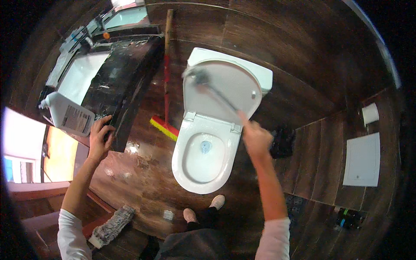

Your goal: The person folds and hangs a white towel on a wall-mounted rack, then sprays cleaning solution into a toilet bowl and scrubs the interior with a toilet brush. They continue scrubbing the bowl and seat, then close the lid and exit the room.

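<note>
My right hand [256,138] grips the thin handle of a toilet brush [224,97]. The brush's round head, blurred by motion, is over the upper left of the raised toilet lid [224,87]. Below it the toilet seat [179,162] lies down on the white toilet, and bluish water shows in the bowl [205,162]. Off to the left, my left hand [101,138] rests with bent, parted fingers at the edge of a dark countertop [113,81]. Just beyond those fingers stands a white plastic bottle [70,113] bearing a printed label.
A push broom [166,91] with red and yellow head stands between counter and toilet. The brown floor [139,169] has wet, shiny patches. A grey fluffy mop head [112,227] lies lower left. Toilet paper [370,114] and a white panel [361,160] are on the right wall.
</note>
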The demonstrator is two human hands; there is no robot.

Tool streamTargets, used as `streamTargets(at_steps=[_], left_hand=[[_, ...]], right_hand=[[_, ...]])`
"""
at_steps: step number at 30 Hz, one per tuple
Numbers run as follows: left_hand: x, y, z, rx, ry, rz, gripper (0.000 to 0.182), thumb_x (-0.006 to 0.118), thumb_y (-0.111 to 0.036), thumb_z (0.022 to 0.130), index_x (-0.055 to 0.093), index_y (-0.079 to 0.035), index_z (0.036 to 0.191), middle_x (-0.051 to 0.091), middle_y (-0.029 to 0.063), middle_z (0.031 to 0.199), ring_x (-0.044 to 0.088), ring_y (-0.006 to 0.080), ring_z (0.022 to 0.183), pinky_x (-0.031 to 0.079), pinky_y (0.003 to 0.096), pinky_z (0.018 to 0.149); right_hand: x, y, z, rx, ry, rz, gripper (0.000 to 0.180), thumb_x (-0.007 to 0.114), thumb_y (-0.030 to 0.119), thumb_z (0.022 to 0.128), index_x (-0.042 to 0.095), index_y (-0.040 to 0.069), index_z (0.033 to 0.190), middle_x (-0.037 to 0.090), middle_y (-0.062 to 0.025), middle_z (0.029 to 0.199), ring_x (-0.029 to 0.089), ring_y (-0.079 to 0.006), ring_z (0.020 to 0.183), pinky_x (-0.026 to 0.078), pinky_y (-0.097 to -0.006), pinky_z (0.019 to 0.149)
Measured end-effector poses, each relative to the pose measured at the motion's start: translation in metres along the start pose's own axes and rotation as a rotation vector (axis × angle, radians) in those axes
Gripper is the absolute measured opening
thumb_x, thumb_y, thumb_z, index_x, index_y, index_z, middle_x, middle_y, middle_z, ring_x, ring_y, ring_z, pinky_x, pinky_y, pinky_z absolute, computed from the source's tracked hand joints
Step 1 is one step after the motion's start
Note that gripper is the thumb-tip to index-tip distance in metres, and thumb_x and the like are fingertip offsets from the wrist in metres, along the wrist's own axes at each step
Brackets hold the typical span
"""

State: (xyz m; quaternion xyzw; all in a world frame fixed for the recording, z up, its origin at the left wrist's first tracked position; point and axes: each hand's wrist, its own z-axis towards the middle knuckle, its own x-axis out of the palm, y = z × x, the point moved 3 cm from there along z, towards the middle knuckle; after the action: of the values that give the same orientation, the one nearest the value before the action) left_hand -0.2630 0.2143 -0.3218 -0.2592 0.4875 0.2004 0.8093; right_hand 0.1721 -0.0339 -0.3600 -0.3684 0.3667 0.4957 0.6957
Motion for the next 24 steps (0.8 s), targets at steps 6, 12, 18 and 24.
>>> streamTargets(at_steps=[6,12,18,24], left_hand=[[0.000,-0.001,0.000,0.008,0.016,-0.014,0.014,0.060,0.002,0.075,0.058,-0.002,0.088,0.053,0.0164,0.125,0.050,0.0355,0.113,0.039,0.0408,0.096],[0.003,0.004,-0.001,0.018,0.011,-0.021,0.014,0.062,0.000,0.072,0.059,-0.004,0.086,0.053,0.0140,0.125,0.050,0.0344,0.113,0.039,0.0406,0.096],[0.006,0.009,-0.005,-0.020,0.053,-0.016,0.013,0.059,0.001,0.076,0.059,-0.003,0.088,0.052,0.0148,0.127,0.049,0.0344,0.114,0.039,0.0396,0.097],[0.007,0.004,-0.004,0.000,0.055,0.036,0.012,0.059,0.000,0.079,0.059,-0.003,0.090,0.050,0.0147,0.130,0.048,0.0341,0.116,0.038,0.0387,0.098]], right_hand=[[-0.009,-0.059,-0.108,0.422,-0.012,-0.339,0.053,0.058,0.018,0.089,0.042,0.034,0.137,0.053,-0.0009,0.052,0.053,-0.0197,0.040,0.045,-0.0346,0.037],[0.110,0.011,-0.255,0.741,0.584,0.338,0.043,0.049,0.026,0.094,0.044,0.028,0.137,0.062,-0.0228,0.102,0.061,-0.0419,0.087,0.050,-0.0466,0.076],[0.128,0.117,-0.221,1.227,0.256,0.963,0.042,0.041,0.012,0.098,0.038,0.001,0.139,0.048,-0.0188,0.136,0.050,-0.0280,0.122,0.040,-0.0342,0.100],[0.066,0.149,-0.083,1.040,-0.090,1.087,0.042,0.047,0.015,0.097,0.043,0.005,0.138,0.056,-0.0057,0.068,0.047,-0.0100,0.058,0.041,-0.0288,0.052]])
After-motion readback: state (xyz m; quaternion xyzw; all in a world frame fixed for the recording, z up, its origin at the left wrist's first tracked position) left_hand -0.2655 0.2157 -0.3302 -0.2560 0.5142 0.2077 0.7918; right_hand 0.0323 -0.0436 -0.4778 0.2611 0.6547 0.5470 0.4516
